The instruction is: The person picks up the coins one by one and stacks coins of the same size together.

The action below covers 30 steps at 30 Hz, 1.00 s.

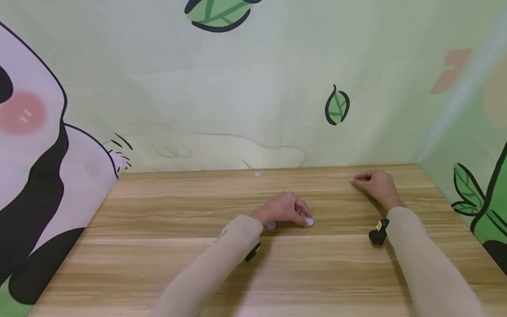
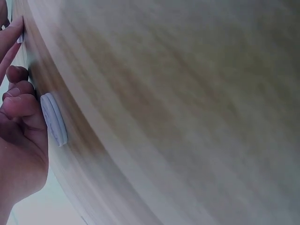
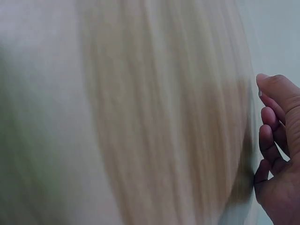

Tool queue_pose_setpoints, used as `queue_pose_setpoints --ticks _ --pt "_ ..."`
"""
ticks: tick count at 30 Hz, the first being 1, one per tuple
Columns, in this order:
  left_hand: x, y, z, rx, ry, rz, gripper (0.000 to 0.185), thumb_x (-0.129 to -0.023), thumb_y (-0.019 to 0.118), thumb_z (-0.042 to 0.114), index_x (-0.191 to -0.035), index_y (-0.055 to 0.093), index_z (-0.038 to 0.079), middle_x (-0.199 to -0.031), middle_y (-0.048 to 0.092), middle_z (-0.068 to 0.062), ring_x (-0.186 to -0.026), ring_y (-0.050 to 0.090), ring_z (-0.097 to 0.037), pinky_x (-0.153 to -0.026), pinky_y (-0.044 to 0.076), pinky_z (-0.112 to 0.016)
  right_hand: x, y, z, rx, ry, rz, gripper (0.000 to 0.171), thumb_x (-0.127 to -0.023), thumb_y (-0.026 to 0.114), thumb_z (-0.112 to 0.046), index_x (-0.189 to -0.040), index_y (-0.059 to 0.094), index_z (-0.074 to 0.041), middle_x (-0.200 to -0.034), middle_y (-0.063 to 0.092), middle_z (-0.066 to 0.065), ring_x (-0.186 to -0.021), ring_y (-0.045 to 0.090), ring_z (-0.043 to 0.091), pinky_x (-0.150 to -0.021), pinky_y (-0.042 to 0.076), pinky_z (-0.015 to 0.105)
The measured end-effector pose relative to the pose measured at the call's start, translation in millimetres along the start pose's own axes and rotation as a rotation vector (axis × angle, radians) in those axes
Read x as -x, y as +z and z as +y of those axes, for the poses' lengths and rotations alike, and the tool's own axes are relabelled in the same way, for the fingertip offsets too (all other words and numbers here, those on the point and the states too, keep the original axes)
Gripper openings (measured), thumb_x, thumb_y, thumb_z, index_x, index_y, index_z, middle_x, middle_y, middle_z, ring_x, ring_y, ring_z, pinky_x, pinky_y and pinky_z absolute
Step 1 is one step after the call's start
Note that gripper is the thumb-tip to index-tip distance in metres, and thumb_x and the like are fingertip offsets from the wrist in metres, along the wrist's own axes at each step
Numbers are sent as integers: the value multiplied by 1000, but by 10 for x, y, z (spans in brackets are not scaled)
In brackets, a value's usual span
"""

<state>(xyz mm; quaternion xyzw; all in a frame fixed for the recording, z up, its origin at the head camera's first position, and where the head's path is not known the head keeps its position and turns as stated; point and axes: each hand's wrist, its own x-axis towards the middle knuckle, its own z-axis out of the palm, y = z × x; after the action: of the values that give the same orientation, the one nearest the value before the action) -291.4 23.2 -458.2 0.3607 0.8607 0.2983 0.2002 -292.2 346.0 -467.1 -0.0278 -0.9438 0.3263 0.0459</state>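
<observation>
On the wooden table point(image 1: 158, 264) both hands work low against the top, well apart from each other; the left hand point(image 1: 283, 210) sits near the middle of the table with its knuckles up and its fingers curled down, and its fingertips touch a small white disc point(image 1: 309, 222) lying flat on the wood, which looks like a pinch meant to lift something too thin to grasp any other way; a second white disc point(image 1: 271, 225) lies flat just beside the heel of that hand, under the wrist side, untouched; the left wrist view shows this disc point(image 2: 53, 119) close against the curled fingers, with one longer finger stretched out to the first one point(image 2: 20, 38), so the hand is partly closed, but whether the first disc is truly gripped or only pressed I cannot tell for sure; I judge it a light pinch; the right hand point(image 1: 376, 185) rests toward the back right corner, fingers bent and drawn together at the tips over a tiny pale thing point(image 1: 352, 180) on the wood, too small to name with certainty, probably another disc; in the right wrist view the fingers are loosely curled with no object plainly between them; a third white disc point(image 1: 257, 175) lies alone by the back edge, near the leaf-printed backdrop point(image 1: 336, 105).
</observation>
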Motion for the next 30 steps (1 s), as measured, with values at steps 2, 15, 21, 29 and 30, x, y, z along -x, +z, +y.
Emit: queue_pose_setpoints --ticks 2,15,21,29,30 --pt "-1 4 -10 5 1 -3 15 -82 87 32 -94 81 25 -69 61 12 -62 45 -3 -57 35 -19 11 -3 3 -20 -3 -10 47 -97 68 -40 -119 72 2 -120 68 26 -112 60 42 -98 46 55" --pt "-1 22 -38 26 4 2 15 -81 88 31 -93 82 26 -70 63 14 -64 45 -3 -57 35 -19 143 -66 24 -17 -112 50 42 -95 73 -41 -111 77 -3 -108 72 18 -92 63 27 -78 48 35" --pt "-5 13 -41 39 6 9 16 -80 89 31 -93 82 25 -70 63 13 -63 45 -3 -56 35 -19 162 -101 29 20 -167 56 35 -93 76 -36 -106 79 -4 -100 69 14 -88 57 24 -76 46 32" --pt "-26 16 -62 51 9 1 16 -80 89 29 -94 82 24 -71 63 13 -63 45 -3 -57 36 -18 183 -111 12 47 -210 46 32 -90 79 -36 -103 80 -6 -92 68 8 -84 57 21 -70 46 26" --pt "-28 13 -63 56 9 -2 16 -80 89 28 -94 82 23 -71 64 13 -64 45 -3 -57 36 -18 189 -111 5 46 -219 43 31 -90 79 -35 -103 80 -6 -92 68 7 -83 57 20 -70 46 25"
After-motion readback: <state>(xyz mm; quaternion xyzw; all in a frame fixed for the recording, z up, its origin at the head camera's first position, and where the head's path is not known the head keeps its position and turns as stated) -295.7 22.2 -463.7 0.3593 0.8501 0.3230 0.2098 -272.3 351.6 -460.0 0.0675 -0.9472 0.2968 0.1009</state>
